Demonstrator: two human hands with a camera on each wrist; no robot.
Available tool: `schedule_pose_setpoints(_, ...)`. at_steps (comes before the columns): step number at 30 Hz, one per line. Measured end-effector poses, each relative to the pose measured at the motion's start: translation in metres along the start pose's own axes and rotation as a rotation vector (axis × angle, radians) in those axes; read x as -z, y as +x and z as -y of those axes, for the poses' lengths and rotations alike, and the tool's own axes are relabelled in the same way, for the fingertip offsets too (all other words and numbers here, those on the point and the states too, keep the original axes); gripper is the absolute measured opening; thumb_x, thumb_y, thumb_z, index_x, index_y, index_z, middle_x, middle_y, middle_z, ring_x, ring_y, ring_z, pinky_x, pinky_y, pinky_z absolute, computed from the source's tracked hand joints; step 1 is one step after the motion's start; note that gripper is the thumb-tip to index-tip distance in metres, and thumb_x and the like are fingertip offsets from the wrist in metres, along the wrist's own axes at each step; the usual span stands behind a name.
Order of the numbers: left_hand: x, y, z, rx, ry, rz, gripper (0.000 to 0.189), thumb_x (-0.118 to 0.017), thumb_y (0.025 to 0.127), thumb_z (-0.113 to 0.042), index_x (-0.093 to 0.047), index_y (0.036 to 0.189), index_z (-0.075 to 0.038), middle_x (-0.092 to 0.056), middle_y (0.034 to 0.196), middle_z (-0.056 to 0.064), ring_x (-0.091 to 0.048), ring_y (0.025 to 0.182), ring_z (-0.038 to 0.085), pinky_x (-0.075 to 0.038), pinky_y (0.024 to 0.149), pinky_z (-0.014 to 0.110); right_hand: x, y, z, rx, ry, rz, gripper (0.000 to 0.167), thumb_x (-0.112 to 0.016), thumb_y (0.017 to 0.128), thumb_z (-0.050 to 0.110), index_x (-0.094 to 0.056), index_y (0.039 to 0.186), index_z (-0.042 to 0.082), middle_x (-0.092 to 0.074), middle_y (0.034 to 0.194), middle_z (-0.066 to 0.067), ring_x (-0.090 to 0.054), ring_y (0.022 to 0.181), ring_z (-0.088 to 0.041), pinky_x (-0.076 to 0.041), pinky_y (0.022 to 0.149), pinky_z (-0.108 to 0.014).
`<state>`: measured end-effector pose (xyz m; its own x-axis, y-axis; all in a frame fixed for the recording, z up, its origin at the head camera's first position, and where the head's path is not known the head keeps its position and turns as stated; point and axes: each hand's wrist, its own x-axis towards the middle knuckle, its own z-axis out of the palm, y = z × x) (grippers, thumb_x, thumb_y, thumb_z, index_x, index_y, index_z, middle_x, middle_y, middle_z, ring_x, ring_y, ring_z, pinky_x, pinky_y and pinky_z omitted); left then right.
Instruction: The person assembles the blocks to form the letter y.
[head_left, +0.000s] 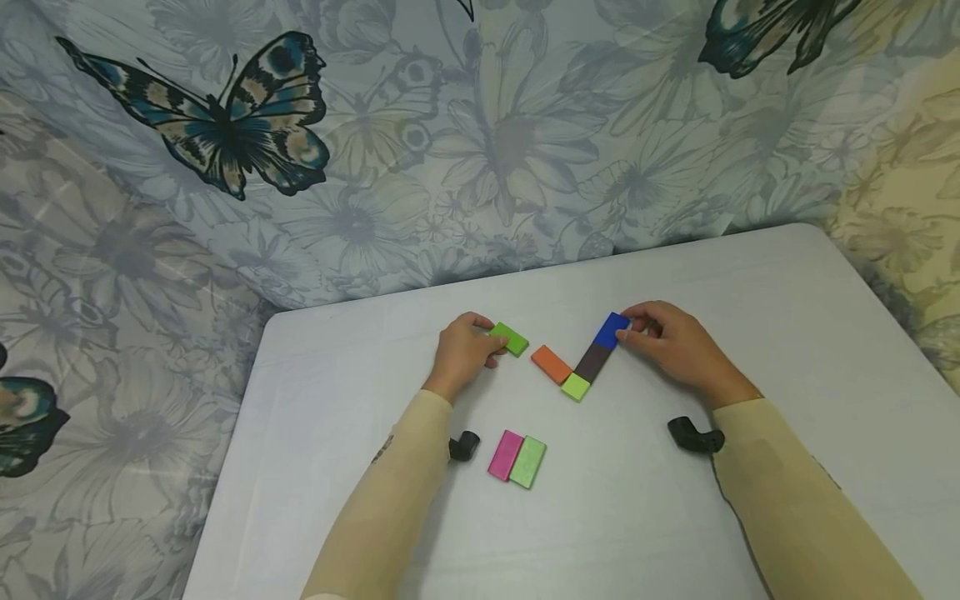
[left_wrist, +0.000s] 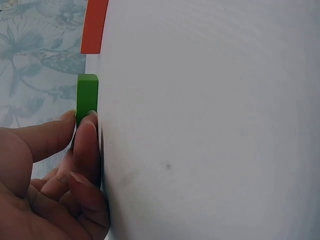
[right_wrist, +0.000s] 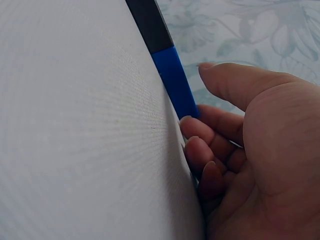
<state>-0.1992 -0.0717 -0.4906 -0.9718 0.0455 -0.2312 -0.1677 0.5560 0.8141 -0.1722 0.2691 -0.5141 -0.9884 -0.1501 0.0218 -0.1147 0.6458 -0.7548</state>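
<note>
My left hand (head_left: 462,348) pinches a green block (head_left: 510,339) between thumb and finger; the left wrist view shows the block (left_wrist: 87,95) at the fingertips, close by the tabletop. My right hand (head_left: 670,340) is at the far end of a blue block (head_left: 612,331). In the right wrist view its fingertips are right at the end of the blue block (right_wrist: 176,82), with the thumb held apart from it. A dark brown block (head_left: 592,363) continues the line from the blue one. A short lime block (head_left: 575,387) sits at the corner, and an orange block (head_left: 552,365) slants up-left from it.
Nearer the front, a pink block (head_left: 506,455) and a light green block (head_left: 528,462) lie side by side on the white table (head_left: 600,533). Black wrist cameras hang by both sleeves. A flower-and-butterfly patterned wall covering (head_left: 510,150) rises behind the table's back edge.
</note>
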Motion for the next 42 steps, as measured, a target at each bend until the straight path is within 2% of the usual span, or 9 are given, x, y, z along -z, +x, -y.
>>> schedule_pose_setpoints(4,-0.003,0.001,-0.001,-0.034,0.022,-0.008,0.029,-0.084,0.099,-0.016,-0.068,0.12,-0.005,-0.077,0.08,-0.004,-0.072,0.063,0.017,-0.05,0.071,0.034,0.0,0.0,0.0,0.003,0.003,0.0,0.044,-0.074,0.107,0.033,-0.069,0.135,0.0,-0.065,0.109,-0.012,-0.055,0.092,-0.027,-0.044,0.079,-0.044)
schedule_pose_setpoints(10,-0.006,0.003,-0.003,-0.083,0.053,-0.008,0.027,-0.084,0.099,-0.017,-0.071,0.121,-0.007,-0.074,0.078,0.001,-0.066,0.063,0.015,-0.048,0.067,0.032,0.0,-0.001,-0.001,0.009,0.004,0.001,0.045,-0.075,0.106,0.033,-0.069,0.135,0.0,-0.066,0.11,-0.012,-0.055,0.093,-0.027,-0.044,0.08,-0.046)
schedule_pose_setpoints(16,-0.009,0.002,-0.006,-0.106,0.063,-0.002,0.027,-0.084,0.099,-0.017,-0.073,0.121,-0.007,-0.073,0.079,0.004,-0.062,0.064,0.014,-0.047,0.065,0.031,0.0,-0.001,0.0,0.009,0.005,0.005,0.044,-0.075,0.106,0.032,-0.069,0.136,0.0,-0.065,0.109,-0.012,-0.055,0.092,-0.027,-0.044,0.08,-0.046)
schedule_pose_setpoints(27,-0.013,0.002,-0.01,-0.115,0.087,0.002,0.027,-0.085,0.099,-0.019,-0.074,0.12,-0.007,-0.072,0.082,-0.001,-0.065,0.071,0.013,-0.052,0.069,0.031,0.001,-0.001,0.001,0.005,0.004,0.009,0.044,-0.075,0.106,0.032,-0.069,0.136,0.0,-0.065,0.109,-0.012,-0.055,0.093,-0.027,-0.044,0.08,-0.046)
schedule_pose_setpoints(42,-0.014,0.002,-0.01,-0.107,0.104,0.009,0.031,-0.085,0.098,-0.021,-0.073,0.122,-0.006,-0.071,0.081,-0.001,-0.065,0.075,0.014,-0.052,0.072,0.032,0.001,-0.001,0.003,-0.016,0.006,0.022,0.047,-0.074,0.107,0.034,-0.068,0.138,0.0,-0.065,0.111,-0.013,-0.054,0.094,-0.027,-0.044,0.081,-0.046)
